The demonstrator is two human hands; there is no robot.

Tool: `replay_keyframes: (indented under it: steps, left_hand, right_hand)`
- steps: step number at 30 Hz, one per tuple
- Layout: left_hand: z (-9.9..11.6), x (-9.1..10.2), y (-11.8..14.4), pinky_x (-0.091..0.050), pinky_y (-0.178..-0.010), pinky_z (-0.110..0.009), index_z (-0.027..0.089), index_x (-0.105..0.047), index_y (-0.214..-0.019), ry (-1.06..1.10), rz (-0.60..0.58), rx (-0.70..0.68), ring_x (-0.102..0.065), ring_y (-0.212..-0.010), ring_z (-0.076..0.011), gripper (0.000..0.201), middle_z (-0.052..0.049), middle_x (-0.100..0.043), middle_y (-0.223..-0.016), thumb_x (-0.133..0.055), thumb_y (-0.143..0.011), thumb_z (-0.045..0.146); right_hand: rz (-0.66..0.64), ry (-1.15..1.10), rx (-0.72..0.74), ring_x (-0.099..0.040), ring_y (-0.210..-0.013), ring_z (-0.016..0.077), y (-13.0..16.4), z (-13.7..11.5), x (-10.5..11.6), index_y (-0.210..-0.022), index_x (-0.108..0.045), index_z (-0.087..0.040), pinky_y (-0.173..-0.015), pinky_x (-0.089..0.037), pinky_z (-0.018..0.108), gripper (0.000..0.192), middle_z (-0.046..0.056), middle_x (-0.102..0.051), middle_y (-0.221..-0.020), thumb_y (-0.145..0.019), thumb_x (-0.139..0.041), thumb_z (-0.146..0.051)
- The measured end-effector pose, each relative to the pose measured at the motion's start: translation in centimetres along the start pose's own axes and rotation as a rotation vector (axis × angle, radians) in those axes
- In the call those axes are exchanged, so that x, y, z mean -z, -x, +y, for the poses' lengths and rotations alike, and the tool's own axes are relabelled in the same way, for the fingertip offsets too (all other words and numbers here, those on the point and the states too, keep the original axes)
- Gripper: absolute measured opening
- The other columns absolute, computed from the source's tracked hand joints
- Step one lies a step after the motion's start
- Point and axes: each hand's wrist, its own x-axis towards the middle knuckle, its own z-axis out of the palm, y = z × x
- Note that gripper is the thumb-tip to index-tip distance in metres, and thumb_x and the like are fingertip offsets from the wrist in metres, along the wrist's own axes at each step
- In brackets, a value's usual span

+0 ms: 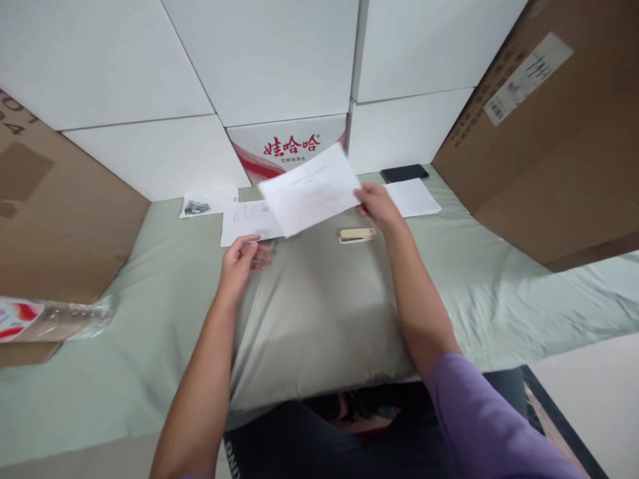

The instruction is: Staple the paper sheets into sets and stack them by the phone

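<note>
Currently, the right hand [378, 205] is pinching the white paper [315, 189] by its right edge, thumb against fingers, and is holding it tilted above the green cloth [324, 326]. Print on this paper is showing only faintly, blurred. In view, its lower left part is overlapping the printed sheet [247, 218], which is lying on the cloth to the left. The left hand [243, 259] is resting at the near edge of that sheet, fingers loosely curled; whether it is gripping the edge, cannot tell. A cream stapler [357, 235] is lying on the cloth, just left of the right wrist. Beyond that hand, a paper stack [414, 197] is lying flat, with a dark phone [404, 173] sitting just behind it.
</note>
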Motion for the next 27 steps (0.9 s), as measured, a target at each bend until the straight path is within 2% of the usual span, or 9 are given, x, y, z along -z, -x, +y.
replay_keyframes:
  steps: [1,4,6,7,11,16,21,27]
  left_hand:
    - [0.0,-0.2,0.0,-0.052,-0.051,-0.024,0.019,-0.062,-0.109,0.001,-0.018,0.002,-0.069,-0.066,-0.0171,0.052,-0.006,-0.074,-0.088,-0.073,-0.074,0.056]
    - [-0.6,-0.7,-0.1,-0.049,-0.05,-0.022,0.019,-0.062,-0.106,-0.03,-0.024,-0.001,-0.067,-0.063,-0.0149,0.051,-0.005,-0.073,-0.084,-0.074,-0.073,0.056]
    - [-1.2,-0.9,-0.3,-0.044,-0.047,-0.021,0.018,-0.064,-0.102,-0.063,-0.033,-0.012,-0.063,-0.059,-0.0134,0.048,-0.003,-0.07,-0.078,-0.073,-0.072,0.055]
    - [-1.5,-1.0,-0.4,-0.042,-0.046,-0.021,0.018,-0.064,-0.1,-0.08,-0.04,-0.022,-0.061,-0.058,-0.0129,0.046,-0.002,-0.069,-0.075,-0.073,-0.072,0.053]
    - [-2.0,-1.3,-0.6,-0.037,-0.044,-0.021,0.018,-0.066,-0.098,-0.115,-0.044,-0.049,-0.057,-0.055,-0.0121,0.039,-0.001,-0.066,-0.071,-0.071,-0.074,0.048]
    - [-1.8,-1.3,-0.5,-0.036,-0.045,-0.022,0.018,-0.068,-0.097,-0.146,-0.056,-0.026,-0.056,-0.055,-0.0122,0.039,-0.001,-0.066,-0.07,-0.071,-0.074,0.05]
    - [-2.0,-1.2,-0.4,-0.034,-0.045,-0.022,0.018,-0.069,-0.095,-0.174,-0.053,-0.013,-0.055,-0.055,-0.0123,0.038,-0.001,-0.065,-0.069,-0.072,-0.073,0.049]
    - [-2.6,-0.8,-0.6,-0.034,-0.044,-0.021,0.018,-0.07,-0.096,-0.185,-0.066,-0.019,-0.054,-0.054,-0.0119,0.036,-0.001,-0.065,-0.068,-0.072,-0.076,0.048]
  right_hand:
    - [0.166,-0.007,0.024,-0.035,-0.04,0.0046,-0.3,-0.1,2.0,-0.077,-0.056,-0.018,-0.039,-0.025,0.019,0.013,-0.007,-0.046,-0.055,-0.09,-0.059,-0.02]
    - [0.584,0.076,-0.028,-0.035,-0.041,0.0058,-0.6,-0.2,8.3,-0.072,-0.05,-0.021,-0.041,-0.028,0.02,0.018,-0.006,-0.044,-0.055,-0.09,-0.053,-0.016]
    - [0.74,0.152,-0.025,-0.037,-0.043,0.007,-0.4,-0.1,11.7,-0.071,-0.049,-0.021,-0.043,-0.031,0.021,0.02,-0.006,-0.043,-0.055,-0.09,-0.051,-0.016]
    - [0.77,0.19,-0.013,-0.04,-0.044,0.0076,-0.2,0.1,13.1,-0.069,-0.049,-0.021,-0.044,-0.033,0.022,0.021,-0.005,-0.043,-0.056,-0.09,-0.052,-0.016]
    - [0.748,0.324,0.03,-0.041,-0.049,0.0068,-0.1,1.4,17.1,-0.065,-0.05,-0.02,-0.05,-0.034,0.024,0.026,-0.005,-0.044,-0.059,-0.088,-0.053,-0.008]
    - [0.7,0.392,-0.03,-0.036,-0.052,0.0041,-1.1,4.0,20.0,-0.062,-0.05,-0.019,-0.055,-0.031,0.028,0.031,-0.005,-0.043,-0.06,-0.086,-0.051,0.001]
    - [0.751,0.444,-0.047,-0.034,-0.052,0.0055,-1.7,6.1,20.6,-0.061,-0.047,-0.021,-0.055,-0.029,0.029,0.032,-0.006,-0.039,-0.057,-0.085,-0.049,-0.001]
    - [0.693,0.605,-0.026,-0.036,-0.051,0.0069,-2.4,6.8,21.0,-0.059,-0.049,-0.02,-0.054,-0.031,0.028,0.03,-0.005,-0.041,-0.053,-0.084,-0.051,-0.003]
